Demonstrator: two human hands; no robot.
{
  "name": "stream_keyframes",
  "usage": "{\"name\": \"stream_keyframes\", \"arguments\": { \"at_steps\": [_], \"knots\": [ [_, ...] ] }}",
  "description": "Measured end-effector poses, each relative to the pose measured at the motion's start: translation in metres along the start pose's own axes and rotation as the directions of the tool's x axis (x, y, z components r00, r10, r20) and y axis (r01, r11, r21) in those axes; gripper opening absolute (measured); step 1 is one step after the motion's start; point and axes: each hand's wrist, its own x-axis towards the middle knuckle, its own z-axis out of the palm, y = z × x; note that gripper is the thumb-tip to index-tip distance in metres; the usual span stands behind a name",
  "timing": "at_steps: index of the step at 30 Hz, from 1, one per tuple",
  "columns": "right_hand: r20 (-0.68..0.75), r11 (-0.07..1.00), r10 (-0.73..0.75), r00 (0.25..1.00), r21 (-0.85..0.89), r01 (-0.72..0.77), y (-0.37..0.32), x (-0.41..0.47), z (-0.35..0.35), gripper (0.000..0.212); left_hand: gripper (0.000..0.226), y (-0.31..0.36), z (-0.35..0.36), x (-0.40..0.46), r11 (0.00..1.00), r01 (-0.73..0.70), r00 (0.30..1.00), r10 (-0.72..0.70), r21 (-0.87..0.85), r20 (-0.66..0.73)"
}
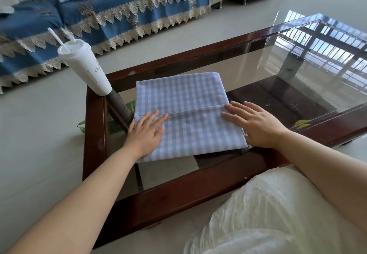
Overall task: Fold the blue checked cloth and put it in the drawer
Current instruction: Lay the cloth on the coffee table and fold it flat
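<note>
The blue checked cloth (186, 102) lies folded into a flat rectangle on the glass top of a dark wooden coffee table (95, 134), near its left end. A fold edge runs across the cloth between my two hands. My left hand (148, 133) rests flat on the cloth's near left part, fingers spread. My right hand (256, 123) lies flat on the cloth's right edge, fingers spread and pointing left. Neither hand grips the cloth. No drawer shows in this view.
A tall white cup with a lid and straw (85, 65) stands on the table's far left corner, close to the cloth. A sofa with a blue lace-trimmed cover (119, 13) runs along the back. The glass (297, 71) extends to the right. White fabric (268, 214) covers my lap.
</note>
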Motion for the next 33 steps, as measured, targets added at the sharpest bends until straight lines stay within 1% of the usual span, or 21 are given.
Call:
{"name": "stream_keyframes", "arguments": {
  "at_steps": [2,3,5,7,8,12,14,16,18,19,20,21,22,23,24,25,27,28,29,31,33],
  "knots": [
    [-0.002,0.997,-0.069,0.998,-0.041,0.068,-0.003,0.01,-0.001,0.065,0.046,0.0,-0.001,0.0,1.0,-0.006,1.0,0.006,-0.01,0.011],
    [-0.011,0.997,-0.078,0.997,-0.014,0.077,-0.005,0.014,-0.002,0.064,0.046,-0.001,-0.001,-0.001,1.0,-0.016,1.0,0.017,-0.018,0.017],
    [-0.036,0.992,-0.03,0.999,0.12,0.034,-0.008,0.014,-0.007,0.06,0.046,-0.007,-0.004,-0.001,0.998,-0.045,0.999,0.046,-0.047,0.026],
    [-0.014,0.965,0.041,0.999,0.258,-0.036,-0.013,0.011,-0.014,0.057,0.047,-0.017,-0.01,-0.001,0.995,-0.068,0.997,0.071,-0.071,0.042],
    [0.002,0.955,0.065,0.998,0.289,-0.062,-0.016,0.01,-0.02,0.056,0.048,-0.02,-0.013,-0.002,0.994,-0.071,0.995,0.076,-0.08,0.063],
    [0.108,0.931,0.137,0.985,0.326,-0.166,-0.027,-0.006,-0.034,0.054,0.049,-0.017,-0.027,-0.021,0.987,-0.097,0.967,0.125,-0.129,0.224],
    [0.128,0.903,0.175,0.976,0.374,-0.211,-0.028,-0.022,-0.035,0.046,0.05,-0.016,-0.039,-0.037,0.952,-0.056,0.927,0.162,-0.299,0.339],
    [0.161,0.825,0.299,0.941,0.452,-0.34,-0.031,-0.029,-0.037,0.039,0.054,-0.018,-0.053,-0.051,0.837,0.084,0.907,0.161,-0.541,0.389],
    [0.159,0.706,0.458,0.874,0.533,-0.467,-0.03,-0.02,-0.037,0.023,0.059,-0.022,-0.057,-0.056,0.666,0.188,0.947,0.073,-0.722,0.314],
    [0.142,0.655,0.527,0.838,0.56,-0.506,-0.029,-0.011,-0.036,0.017,0.072,-0.025,-0.055,-0.057,0.566,0.214,0.966,0.0,-0.796,0.26],
    [0.126,0.623,0.581,0.804,0.567,-0.538,-0.029,-0.001,-0.036,0.026,0.088,-0.029,-0.051,-0.056,0.484,0.219,0.975,-0.086,-0.847,0.203],
    [0.119,0.604,0.62,0.776,0.559,-0.569,-0.029,0.009,-0.034,0.036,0.098,-0.031,-0.046,-0.055,0.428,0.198,0.979,-0.129,-0.882,0.158],
    [0.116,0.591,0.654,0.747,0.538,-0.601,-0.028,0.018,-0.033,0.043,0.1,-0.032,-0.039,-0.051,0.39,0.178,0.98,-0.154,-0.904,0.127],
    [0.108,0.578,0.688,0.718,0.516,-0.632,-0.028,0.027,-0.031,0.047,0.104,-0.028,-0.031,-0.047,0.384,0.156,0.977,-0.195,-0.91,0.085],
    [0.11,0.563,0.722,0.684,0.482,-0.672,-0.028,0.033,-0.029,0.051,0.105,-0.022,-0.024,-0.043,0.428,0.145,0.965,-0.26,-0.892,0.033],
    [0.107,0.557,0.748,0.655,0.436,-0.707,-0.031,0.038,-0.027,0.052,0.097,-0.012,-0.023,-0.041,0.508,0.131,0.951,-0.306,-0.852,-0.037],
    [0.113,0.563,0.765,0.635,0.361,-0.743,-0.036,0.045,-0.025,0.048,0.06,0.006,-0.019,-0.034,0.664,0.137,0.892,-0.406,-0.735,-0.2],
    [0.124,0.567,0.765,0.632,0.335,-0.752,-0.041,0.048,-0.026,0.044,0.045,0.011,-0.016,-0.029,0.688,0.159,0.859,-0.45,-0.708,-0.243],
    [0.144,0.567,0.765,0.628,0.311,-0.763,-0.044,0.05,-0.027,0.041,0.039,0.015,-0.015,-0.025,0.694,0.178,0.838,-0.479,-0.697,-0.262],
    [0.18,0.527,0.786,0.592,0.306,-0.793,-0.046,0.052,-0.024,0.043,0.037,0.012,-0.016,-0.017,0.711,0.254,0.821,-0.517,-0.655,-0.242],
    [0.204,0.526,0.788,0.581,0.267,-0.807,-0.046,0.05,-0.022,0.048,0.035,0.007,-0.017,-0.018,0.729,0.313,0.845,-0.506,-0.609,-0.172]
  ]
}}
